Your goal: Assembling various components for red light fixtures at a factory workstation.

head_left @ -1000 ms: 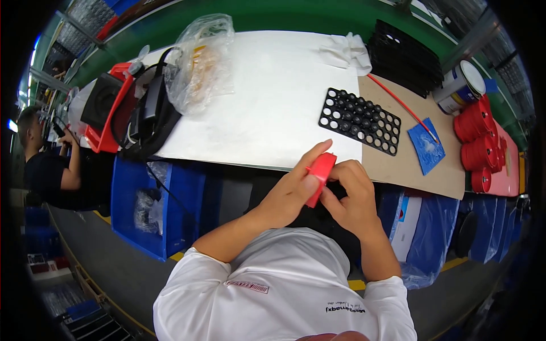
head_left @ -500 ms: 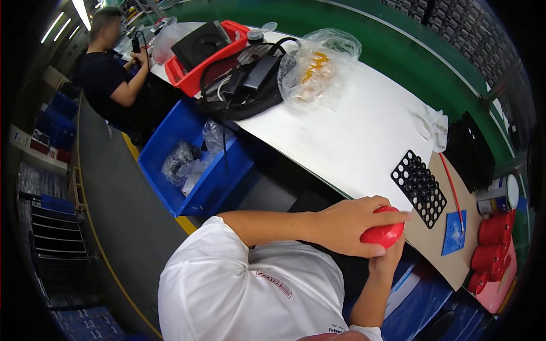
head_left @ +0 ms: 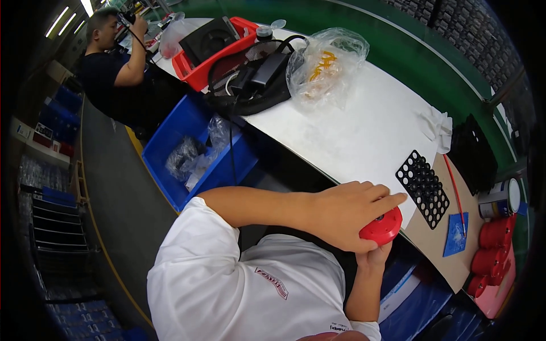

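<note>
- Left hand [head_left: 347, 213] lies over the red disc [head_left: 381, 226], fingers curled round its top, index finger stretched twd the table's near edge.
- Right hand [head_left: 372, 257] sits under the disc, mostly hidden; fingers look closed on its underside.
- Disc is held just off the near edge of the white table [head_left: 364, 136], not resting on it.
- Black perforated tray [head_left: 422, 187] lies near that edge, just beyond the disc.
- Blue bin [head_left: 196, 153] stands below the table, w/ plastic bags inside.

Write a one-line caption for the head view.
Both hands, left hand above and right hand below, hold a red round part at the white table edge.
</note>
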Available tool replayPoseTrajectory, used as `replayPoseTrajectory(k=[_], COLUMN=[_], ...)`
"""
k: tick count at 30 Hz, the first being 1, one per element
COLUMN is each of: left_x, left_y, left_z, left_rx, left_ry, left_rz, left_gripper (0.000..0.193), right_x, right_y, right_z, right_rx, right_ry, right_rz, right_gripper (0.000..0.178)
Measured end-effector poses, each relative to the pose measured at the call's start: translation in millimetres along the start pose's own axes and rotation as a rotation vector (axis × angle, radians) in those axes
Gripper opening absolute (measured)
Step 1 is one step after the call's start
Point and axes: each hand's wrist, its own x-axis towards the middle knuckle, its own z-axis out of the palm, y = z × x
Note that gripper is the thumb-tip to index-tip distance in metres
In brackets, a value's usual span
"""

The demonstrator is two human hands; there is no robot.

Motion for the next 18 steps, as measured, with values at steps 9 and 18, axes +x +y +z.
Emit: replayPoseTrajectory(k=[9, 18], left_x=[5, -7], left_y=[17, 8], left_z=[-24, -8], left_rx=[-0.162, -0.140], left_ry=[-0.152, -0.039], left_rz=[-0.318, -0.118], left_gripper=[0.104, 0.106], right_x=[2, 0], right_y=[3, 6], right_z=[-4, 4], right_rx=[-0.095, -0.125], right_ry=[0.004, 0.013], right_rz=[-0.094, -0.062], right_gripper=[0.068, 0.071])
